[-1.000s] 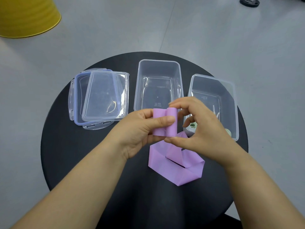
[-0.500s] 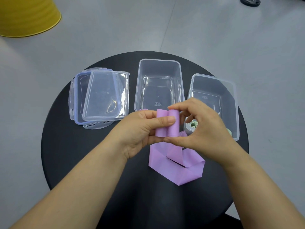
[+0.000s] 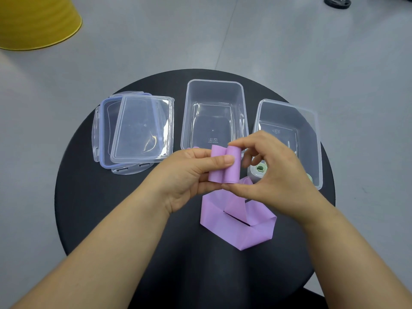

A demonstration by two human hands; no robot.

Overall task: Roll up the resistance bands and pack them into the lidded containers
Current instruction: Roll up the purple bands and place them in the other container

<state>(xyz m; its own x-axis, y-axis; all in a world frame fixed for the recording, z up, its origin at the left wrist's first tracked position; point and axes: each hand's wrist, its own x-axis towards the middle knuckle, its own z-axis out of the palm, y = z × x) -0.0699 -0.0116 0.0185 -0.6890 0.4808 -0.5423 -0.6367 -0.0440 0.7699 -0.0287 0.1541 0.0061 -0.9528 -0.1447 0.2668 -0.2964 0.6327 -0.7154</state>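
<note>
At frame centre, the left hand (image 3: 189, 175) and right hand (image 3: 276, 175) are both pinching the half-rolled purple rubber resistance band (image 3: 225, 167) with curled fingers (image 3: 245, 142). Its loose tail is lying on the round black surface (image 3: 107, 208). The right hand is largely hiding a green rolled band (image 3: 260, 168) in the right-hand clear plastic container (image 3: 310, 139).

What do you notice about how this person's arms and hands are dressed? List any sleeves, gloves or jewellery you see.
The left forearm and right forearm are bare to the frame's edge; no sleeves show. The left hand and right hand wear no gloves, and no ring, watch or bracelet is visible. Visible nails look short and unpainted.
</note>
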